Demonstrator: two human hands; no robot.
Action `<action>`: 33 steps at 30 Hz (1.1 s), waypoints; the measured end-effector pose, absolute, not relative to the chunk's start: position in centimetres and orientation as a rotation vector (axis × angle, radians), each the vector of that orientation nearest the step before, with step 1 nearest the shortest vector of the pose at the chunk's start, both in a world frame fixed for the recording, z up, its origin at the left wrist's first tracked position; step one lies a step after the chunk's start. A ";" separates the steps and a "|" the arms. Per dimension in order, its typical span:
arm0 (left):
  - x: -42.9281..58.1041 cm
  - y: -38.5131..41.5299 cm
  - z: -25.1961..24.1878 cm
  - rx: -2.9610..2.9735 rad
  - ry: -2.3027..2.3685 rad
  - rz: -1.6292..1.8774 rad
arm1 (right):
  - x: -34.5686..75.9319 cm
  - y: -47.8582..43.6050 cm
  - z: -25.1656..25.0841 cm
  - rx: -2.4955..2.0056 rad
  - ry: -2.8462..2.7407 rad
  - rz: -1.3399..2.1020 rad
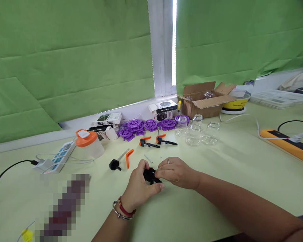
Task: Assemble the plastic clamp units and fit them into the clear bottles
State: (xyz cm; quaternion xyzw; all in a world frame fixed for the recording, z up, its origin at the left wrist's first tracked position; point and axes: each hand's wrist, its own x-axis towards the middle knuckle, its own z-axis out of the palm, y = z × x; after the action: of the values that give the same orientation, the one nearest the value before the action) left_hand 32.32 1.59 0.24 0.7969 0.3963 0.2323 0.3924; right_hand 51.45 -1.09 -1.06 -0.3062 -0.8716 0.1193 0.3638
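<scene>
My left hand [138, 186] and my right hand [175, 172] meet over the pale green table [217, 188], both closed on a small black clamp part [149, 175] with a bit of orange showing. Just beyond them lie a loose orange lever [128, 157], a black knob on a metal rod [116, 162] and a thin metal pin [148, 158]. Two assembled black-and-orange clamps [158, 142] lie farther back.
Purple plastic wheels [146, 126] and small boxes [108, 125] line the back edge. Clear glass jars [195, 132], a cardboard box [204, 99], an orange-lidded container [89, 144], a white power strip [57, 156] and an orange power strip [289, 143] stand around. A pixelated patch covers the lower left.
</scene>
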 end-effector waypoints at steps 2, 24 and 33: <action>32.2 1.7 0.2 2.009 0.983 0.579 | 51.5 -1.0 -1.1 -0.775 -2.248 0.311; 32.4 1.5 0.3 1.931 0.849 0.520 | 51.8 -0.3 -1.2 -0.710 -2.332 0.206; 32.5 1.5 0.4 1.880 0.787 0.503 | 51.8 0.2 -2.0 -0.615 -2.221 0.290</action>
State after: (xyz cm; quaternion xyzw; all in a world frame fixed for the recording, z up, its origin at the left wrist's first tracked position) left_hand 32.46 1.53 0.43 0.7768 0.3251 0.2077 0.4978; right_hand 51.80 0.16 -1.99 -0.2430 -0.8770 0.1146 0.3982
